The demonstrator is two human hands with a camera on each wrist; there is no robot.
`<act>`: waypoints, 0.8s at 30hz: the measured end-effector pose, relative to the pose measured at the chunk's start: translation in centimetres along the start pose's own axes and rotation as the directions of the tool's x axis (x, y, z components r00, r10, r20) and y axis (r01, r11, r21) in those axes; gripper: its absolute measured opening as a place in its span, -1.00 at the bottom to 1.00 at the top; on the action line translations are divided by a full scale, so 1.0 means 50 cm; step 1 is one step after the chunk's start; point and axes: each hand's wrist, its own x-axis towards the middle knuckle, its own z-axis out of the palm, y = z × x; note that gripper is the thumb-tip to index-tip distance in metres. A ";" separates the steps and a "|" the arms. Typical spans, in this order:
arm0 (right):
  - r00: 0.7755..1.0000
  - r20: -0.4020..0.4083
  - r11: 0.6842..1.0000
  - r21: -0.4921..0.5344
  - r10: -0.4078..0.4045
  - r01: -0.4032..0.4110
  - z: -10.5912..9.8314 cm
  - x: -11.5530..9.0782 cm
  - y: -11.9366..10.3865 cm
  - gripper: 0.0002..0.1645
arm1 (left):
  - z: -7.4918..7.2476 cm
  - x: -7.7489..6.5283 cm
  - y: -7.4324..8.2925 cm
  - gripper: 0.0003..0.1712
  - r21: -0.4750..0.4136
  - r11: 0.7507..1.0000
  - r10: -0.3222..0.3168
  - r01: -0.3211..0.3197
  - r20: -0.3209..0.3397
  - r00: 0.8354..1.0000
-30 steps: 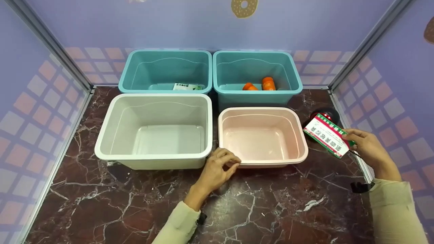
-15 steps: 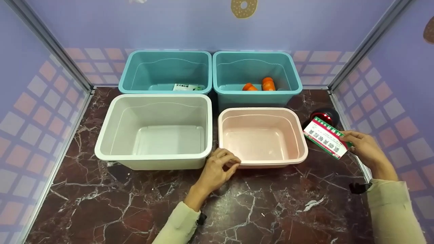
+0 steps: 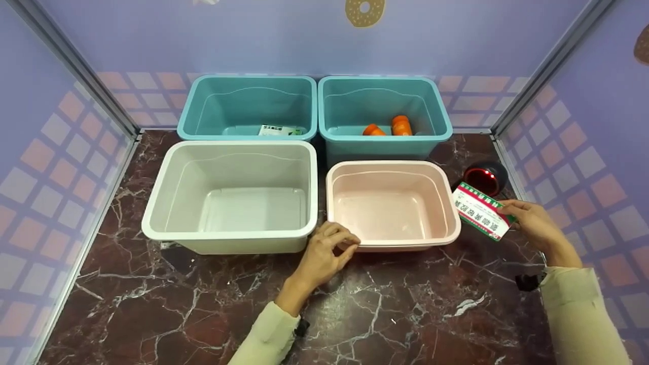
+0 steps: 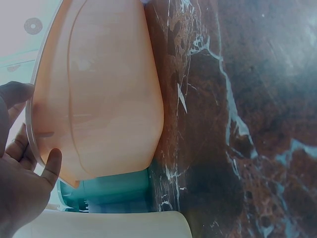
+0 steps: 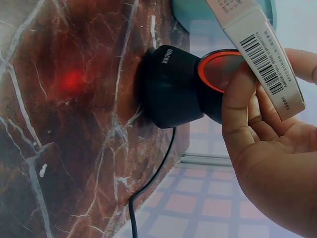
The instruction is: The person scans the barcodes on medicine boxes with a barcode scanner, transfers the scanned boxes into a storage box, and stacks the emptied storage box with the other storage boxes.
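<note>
My right hand (image 3: 540, 225) pinches a flat white medicine box (image 3: 481, 212) with red and green bands between thumb and fingers. In the right wrist view the barcode on the box's narrow side (image 5: 262, 62) shows. Beside it stands a black desktop barcode scanner (image 5: 171, 87) with a lit red-orange ring; in the head view the scanner (image 3: 485, 177) sits just behind the box. My left hand (image 3: 324, 253) grips the near left corner of the pink bin (image 3: 400, 242); the left wrist view shows its fingers and thumb around the rim (image 4: 30, 119).
Left of the pink bin is a white bin (image 3: 230, 235). Two blue bins stand behind; the left blue bin (image 3: 248, 137) holds a white-and-green box (image 3: 280, 130), the right blue bin (image 3: 385, 138) orange-capped bottles (image 3: 401, 125). Patterned walls enclose the marble tabletop (image 3: 405, 314). A cable (image 5: 143, 193) trails from the scanner.
My right hand has carried the medicine box a little left and nearer to me, so more of the scanner shows behind it. My left hand has stayed on the pink rim.
</note>
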 end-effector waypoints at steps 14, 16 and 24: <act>1.000 -0.006 0.993 0.117 0.003 -0.002 0.002 -0.006 -0.014 -0.83 | -0.001 0.002 0.001 -0.95 -0.004 1.000 0.012 -0.012 -0.011 1.000; 1.000 -0.025 0.996 0.093 0.001 0.001 0.003 -0.010 -0.020 -0.83 | -0.001 0.002 0.001 -0.95 -0.010 1.000 0.015 -0.015 -0.014 1.000; 0.997 -0.062 0.997 0.064 -0.038 0.042 0.001 -0.024 -0.056 -0.81 | 0.002 0.000 -0.002 -0.94 0.000 1.000 0.028 -0.028 -0.025 0.999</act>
